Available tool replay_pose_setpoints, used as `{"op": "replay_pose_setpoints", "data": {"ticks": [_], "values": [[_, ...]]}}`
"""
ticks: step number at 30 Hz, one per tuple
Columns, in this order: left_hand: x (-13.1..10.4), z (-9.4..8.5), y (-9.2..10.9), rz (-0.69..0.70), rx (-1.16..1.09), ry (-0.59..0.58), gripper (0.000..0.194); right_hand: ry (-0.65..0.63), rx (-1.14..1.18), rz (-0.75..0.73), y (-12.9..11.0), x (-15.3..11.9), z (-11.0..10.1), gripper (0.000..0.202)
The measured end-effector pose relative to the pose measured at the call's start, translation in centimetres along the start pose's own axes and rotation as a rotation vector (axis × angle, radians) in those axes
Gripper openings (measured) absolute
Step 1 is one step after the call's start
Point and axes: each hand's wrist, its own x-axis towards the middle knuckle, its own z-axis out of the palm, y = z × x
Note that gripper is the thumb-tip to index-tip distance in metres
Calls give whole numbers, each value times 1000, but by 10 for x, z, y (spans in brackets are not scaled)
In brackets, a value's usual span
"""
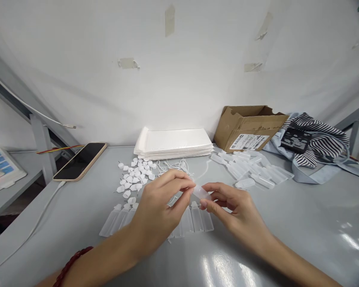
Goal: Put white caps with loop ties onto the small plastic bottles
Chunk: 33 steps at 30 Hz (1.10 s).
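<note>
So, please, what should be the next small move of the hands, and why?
Perhaps lift the left hand slightly, to check the end of the translucent bottle that it pinches. Its fingers hide that end, so I cannot judge its state; the right hand grips the other end, so the bottle should stay steady.

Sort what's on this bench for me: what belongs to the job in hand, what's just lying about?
Likely the job:
- translucent piece between left hand and right hand
- row of bottles
- loose bottles
- white caps

Likely lying about:
- phone
- striped cloth
- cardboard box (unsure)
</note>
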Motion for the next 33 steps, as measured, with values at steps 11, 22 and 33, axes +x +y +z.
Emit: {"op": "replay_pose_setpoints", "data": {"ticks": [11, 22, 33], "values": [[-1, -2, 2, 56, 50, 78, 15, -9, 8, -5, -2, -1, 0, 20], [2, -6, 5, -117, -47, 36, 11, -14, -9, -5, -2, -2, -1, 20], [10, -12, 0, -496, -419, -113, 19, 23, -76, -47, 0, -3, 0, 17]]}}
